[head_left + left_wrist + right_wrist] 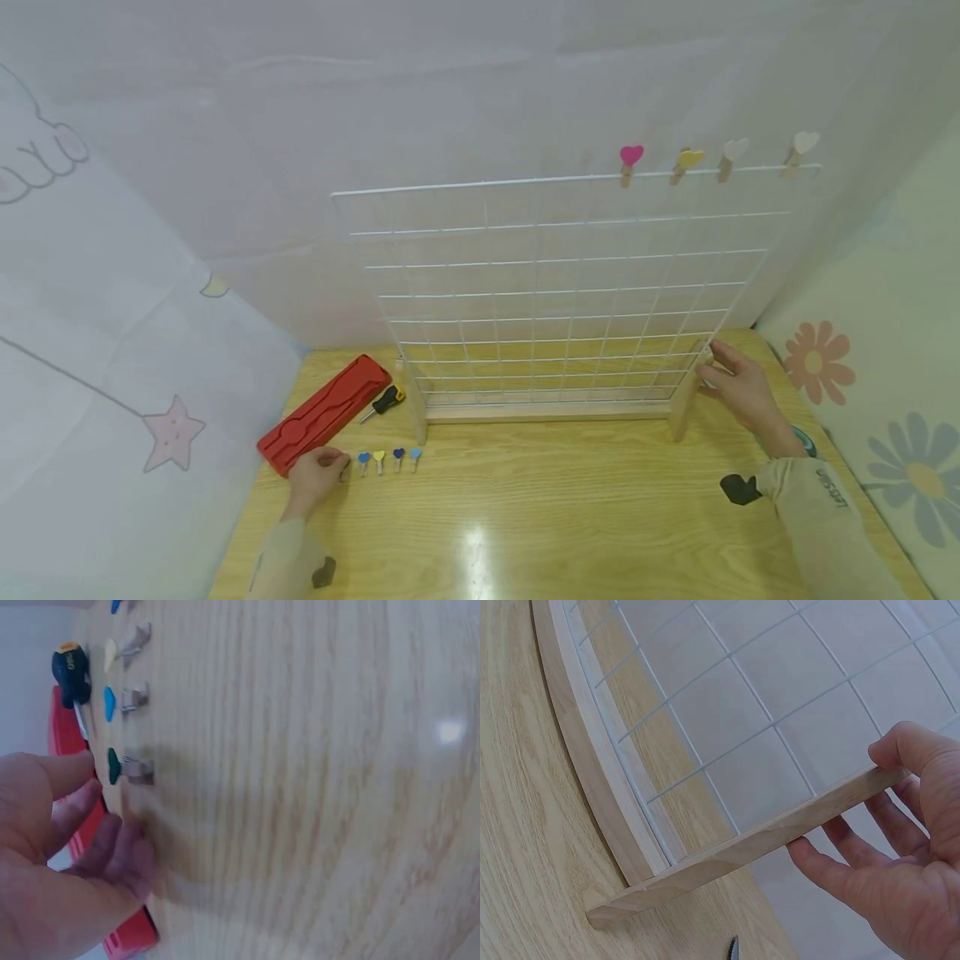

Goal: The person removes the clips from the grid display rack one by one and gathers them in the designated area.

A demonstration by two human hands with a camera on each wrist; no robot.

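My left hand (318,479) is beside a small wooden clothespin with a dark green heart (114,766). In the left wrist view its fingers are loosely bent, with a gap between them and the clothespin. More heart clothespins lie in a row to the right, including a yellow one (378,461) and a light blue one (416,459). My right hand (742,396) grips the right wooden upright (765,832) of a stand, thumb on one side and fingers on the other. The stand bears a white wire grid (534,271). Pink (632,156), yellow and white heart clothespins are clipped along its top wire.
A red tray (326,412) with moulded recesses lies at the table's left edge. Next to it is a black and yellow screwdriver (386,400). A teal curved object (805,440) shows partly behind the right wrist. Patterned cloth walls enclose the wooden table (555,508).
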